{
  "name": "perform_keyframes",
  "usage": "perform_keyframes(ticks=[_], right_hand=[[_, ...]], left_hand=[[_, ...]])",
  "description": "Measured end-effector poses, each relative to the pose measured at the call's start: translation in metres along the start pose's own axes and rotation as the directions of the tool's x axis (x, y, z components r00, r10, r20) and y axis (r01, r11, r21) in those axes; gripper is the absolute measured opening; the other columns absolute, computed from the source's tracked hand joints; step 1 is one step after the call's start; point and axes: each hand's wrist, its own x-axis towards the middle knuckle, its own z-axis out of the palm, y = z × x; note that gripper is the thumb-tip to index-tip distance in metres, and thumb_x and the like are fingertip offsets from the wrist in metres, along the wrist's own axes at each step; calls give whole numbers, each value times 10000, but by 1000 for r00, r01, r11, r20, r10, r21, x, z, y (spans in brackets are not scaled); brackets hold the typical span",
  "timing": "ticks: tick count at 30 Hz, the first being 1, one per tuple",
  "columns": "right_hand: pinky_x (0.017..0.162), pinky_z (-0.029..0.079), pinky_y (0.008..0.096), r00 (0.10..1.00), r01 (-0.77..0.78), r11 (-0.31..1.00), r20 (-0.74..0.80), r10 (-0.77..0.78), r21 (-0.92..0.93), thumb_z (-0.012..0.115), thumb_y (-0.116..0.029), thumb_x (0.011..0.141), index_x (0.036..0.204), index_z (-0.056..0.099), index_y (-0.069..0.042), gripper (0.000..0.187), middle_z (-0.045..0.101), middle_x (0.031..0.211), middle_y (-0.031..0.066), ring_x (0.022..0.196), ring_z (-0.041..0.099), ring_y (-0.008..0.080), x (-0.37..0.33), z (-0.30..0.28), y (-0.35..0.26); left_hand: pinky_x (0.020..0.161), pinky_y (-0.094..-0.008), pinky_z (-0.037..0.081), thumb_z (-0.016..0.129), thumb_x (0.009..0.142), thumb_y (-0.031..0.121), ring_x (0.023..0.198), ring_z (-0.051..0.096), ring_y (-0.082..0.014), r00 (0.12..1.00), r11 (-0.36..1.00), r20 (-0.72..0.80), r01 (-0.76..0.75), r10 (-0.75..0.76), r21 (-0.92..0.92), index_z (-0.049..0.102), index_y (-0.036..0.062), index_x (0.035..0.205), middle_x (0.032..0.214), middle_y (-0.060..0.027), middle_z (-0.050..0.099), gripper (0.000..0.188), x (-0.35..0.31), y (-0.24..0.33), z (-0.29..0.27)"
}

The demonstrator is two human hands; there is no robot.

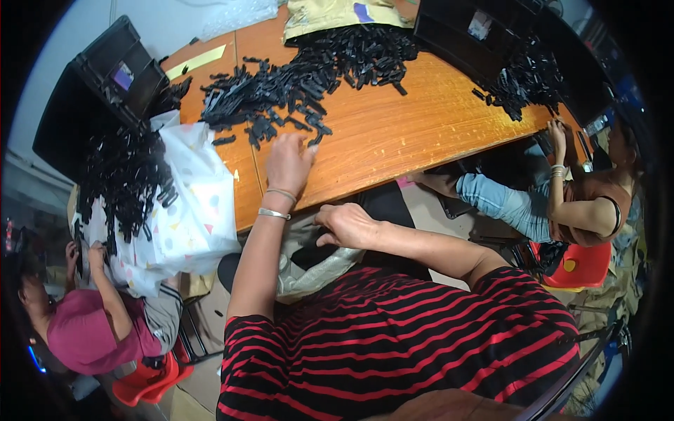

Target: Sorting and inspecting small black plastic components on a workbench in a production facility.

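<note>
Head view: left hand (289,164) palm-down beside black parts (281,95)

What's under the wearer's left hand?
Wooden tabletop shows around the left hand, with loose black parts just beyond it. Whatever lies directly beneath the hand is covered, so any grip on a part can't be confirmed.
</note>
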Motion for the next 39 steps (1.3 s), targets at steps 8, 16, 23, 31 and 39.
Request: perform_keyframes(ticks=[8,16,23,31,39], right_hand=[[694,516,398,792,-427,899,-521,318,-101,640,-227,794,890,678,-52,203,667,849,165,798,654,306,40,-133,118],[1038,339,480,513,-776,631,-590,624,-8,680,-490,770,1340,477,-226,660,337,1410,145,1287,344,335,121,-178,221],[1022,319,521,647,-707,683,-558,519,-184,648,-485,781,1224,598,-210,524,399,1393,126,1298,337,322,137,-135,209],[978,385,463,911,-296,916,-368,186,-270,645,-399,809,1189,603,-158,452,455,1338,129,1229,435,325,97,-102,159],[801,478,397,924,-163,912,-382,8,-376,680,-200,794,944,668,-57,208,621,1000,135,947,586,318,65,-125,117]], left_hand=[[731,-395,467,700,739,92,873,564,-303,986,961,-67,-130,150,244,614,55,822,851,-107,593,125,-2,-15,14],[724,-388,440,673,699,-20,856,539,-308,964,958,-96,-230,249,172,560,38,792,873,-97,575,158,-22,-20,-2],[726,-372,448,662,700,-33,863,551,-303,962,957,-43,-264,271,122,567,39,793,881,-93,599,151,-33,-18,-11],[751,-373,459,655,693,-60,894,558,-306,945,941,-88,-298,314,160,567,35,800,898,-107,604,168,-19,-17,-3],[757,-364,456,658,710,-47,902,557,-286,954,956,-118,-257,274,141,628,42,796,919,-91,613,128,-30,-21,-8]])
